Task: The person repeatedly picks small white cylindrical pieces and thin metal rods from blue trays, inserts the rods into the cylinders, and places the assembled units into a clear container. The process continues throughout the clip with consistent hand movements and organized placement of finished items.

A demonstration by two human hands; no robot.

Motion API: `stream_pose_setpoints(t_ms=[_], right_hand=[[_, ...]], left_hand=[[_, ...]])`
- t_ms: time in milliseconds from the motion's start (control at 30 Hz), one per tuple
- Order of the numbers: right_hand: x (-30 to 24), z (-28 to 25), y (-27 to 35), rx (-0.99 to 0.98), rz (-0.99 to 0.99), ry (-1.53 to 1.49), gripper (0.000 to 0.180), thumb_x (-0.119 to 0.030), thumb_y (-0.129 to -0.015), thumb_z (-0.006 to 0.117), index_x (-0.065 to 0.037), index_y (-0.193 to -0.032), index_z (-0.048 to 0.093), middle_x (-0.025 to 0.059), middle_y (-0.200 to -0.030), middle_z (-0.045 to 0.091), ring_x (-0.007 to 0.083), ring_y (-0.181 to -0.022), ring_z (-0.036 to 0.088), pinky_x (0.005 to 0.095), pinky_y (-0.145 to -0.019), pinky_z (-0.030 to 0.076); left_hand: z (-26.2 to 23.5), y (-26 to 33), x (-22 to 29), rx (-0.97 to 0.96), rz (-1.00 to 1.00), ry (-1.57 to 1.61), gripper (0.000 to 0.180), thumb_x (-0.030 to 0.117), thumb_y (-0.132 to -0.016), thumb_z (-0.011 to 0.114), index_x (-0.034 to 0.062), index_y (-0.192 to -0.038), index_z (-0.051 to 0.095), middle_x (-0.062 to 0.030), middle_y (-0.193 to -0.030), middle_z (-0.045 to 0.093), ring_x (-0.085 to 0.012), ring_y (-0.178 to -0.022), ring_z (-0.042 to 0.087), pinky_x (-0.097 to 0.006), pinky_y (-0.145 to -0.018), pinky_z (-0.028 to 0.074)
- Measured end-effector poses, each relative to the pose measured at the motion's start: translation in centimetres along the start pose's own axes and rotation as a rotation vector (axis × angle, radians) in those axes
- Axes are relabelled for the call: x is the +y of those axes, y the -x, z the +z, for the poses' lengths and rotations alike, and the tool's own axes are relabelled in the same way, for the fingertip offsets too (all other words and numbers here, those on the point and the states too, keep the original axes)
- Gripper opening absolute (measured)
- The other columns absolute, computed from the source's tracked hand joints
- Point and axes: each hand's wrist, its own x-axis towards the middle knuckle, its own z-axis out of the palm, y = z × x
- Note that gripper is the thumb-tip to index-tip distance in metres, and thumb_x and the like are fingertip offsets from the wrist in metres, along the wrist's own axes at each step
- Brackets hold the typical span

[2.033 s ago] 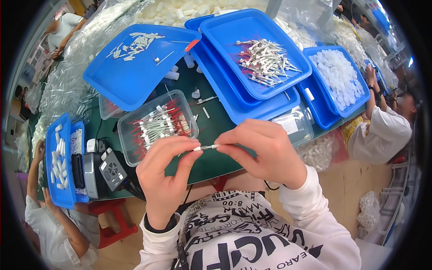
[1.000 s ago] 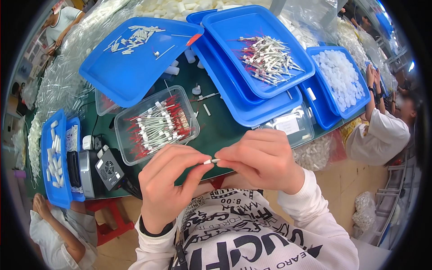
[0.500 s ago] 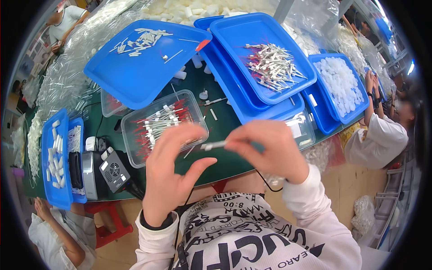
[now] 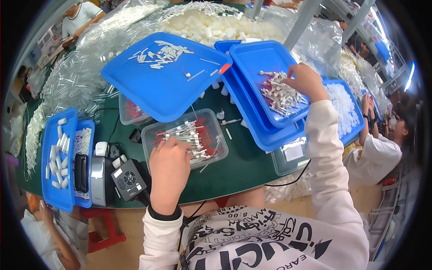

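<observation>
My left hand reaches over the near edge of a clear plastic box. Its fingers are curled down among slim white sticks with red threads; what they grip is hidden under the hand. My right hand is stretched out over the upper blue tray. Its thumb and forefinger stand slightly apart at the edge of a heap of similar white sticks with reddish threads. Left of that tray, another blue tray carries loose white tubes and a red-orange piece on its corner.
Blue trays of white cylinders and a black device with a fan grille stand at the left. A tray of translucent white pieces lies at the right. Clear plastic tubes pile up behind. Other people sit around the green table.
My right hand has moved from in front of me, where it held a white stick, up and right to the heap in the blue tray. My left hand has lowered into the clear box.
</observation>
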Motion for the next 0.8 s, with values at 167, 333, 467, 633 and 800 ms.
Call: stream_pose_setpoints(t_ms=[167,333,467,633,800], right_hand=[[-10.3,-2.4,-3.7,0.000,-0.249,-0.355,0.031,-0.034,-0.080,0.068,-0.008,-0.096,0.067,0.0126,-0.094,0.067,0.0303,-0.084,0.064,0.0395,-0.076,0.051],[-20.6,1.4,-10.3,-0.108,-0.713,-0.531,0.026,-0.029,-0.081,0.065,-0.007,-0.096,0.070,0.0135,-0.091,0.069,0.0287,-0.087,0.066,0.0372,-0.081,0.051],[-27.2,4.4,-12.6,-0.062,-0.687,-0.561,0.023,-0.024,-0.081,0.065,-0.008,-0.097,0.070,0.0145,-0.096,0.069,0.0305,-0.092,0.066,0.0397,-0.085,0.051],[-29.6,3.7,-11.1,-0.042,-0.509,-0.396,0.032,-0.023,-0.076,0.073,-0.004,-0.102,0.069,0.0191,-0.105,0.067,0.0326,-0.100,0.065,0.0433,-0.085,0.052],[-27.4,2.3,-9.1,-0.135,-0.451,-0.320,0.015,-0.018,-0.073,0.071,-0.011,-0.086,0.071,0.0126,-0.093,0.070,0.0288,-0.093,0.067,0.0401,-0.078,0.053]], left_hand=[[0.2,0.1,-0.6,0.013,0.022,-0.061,0.009,0.003,-0.073,0.069,0.0037,-0.080,0.064,-0.0079,-0.081,0.060,-0.0281,-0.080,0.060,-0.041,-0.073,0.046],[-1.2,-0.1,0.1,0.181,0.093,-0.024,0.011,0.001,-0.080,0.062,0.0019,-0.089,0.056,-0.0088,-0.075,0.061,-0.0276,-0.074,0.060,-0.040,-0.068,0.045],[-1.8,0.4,0.1,0.225,-0.069,0.326,0.007,-0.001,-0.088,0.055,0.0005,-0.095,0.056,-0.0096,-0.069,0.064,-0.0176,-0.060,0.062,-0.029,-0.054,0.044],[-3.1,1.0,0.7,0.091,-0.326,0.885,0.007,-0.001,-0.093,0.047,0.0005,-0.095,0.054,-0.0105,-0.083,0.069,-0.0129,-0.072,0.064,-0.026,-0.065,0.047],[-2.7,1.4,0.6,0.127,-0.327,1.396,0.007,0.002,-0.096,0.047,-0.0001,-0.102,0.045,-0.0212,-0.099,0.068,-0.0196,-0.087,0.066,-0.028,-0.083,0.048]])
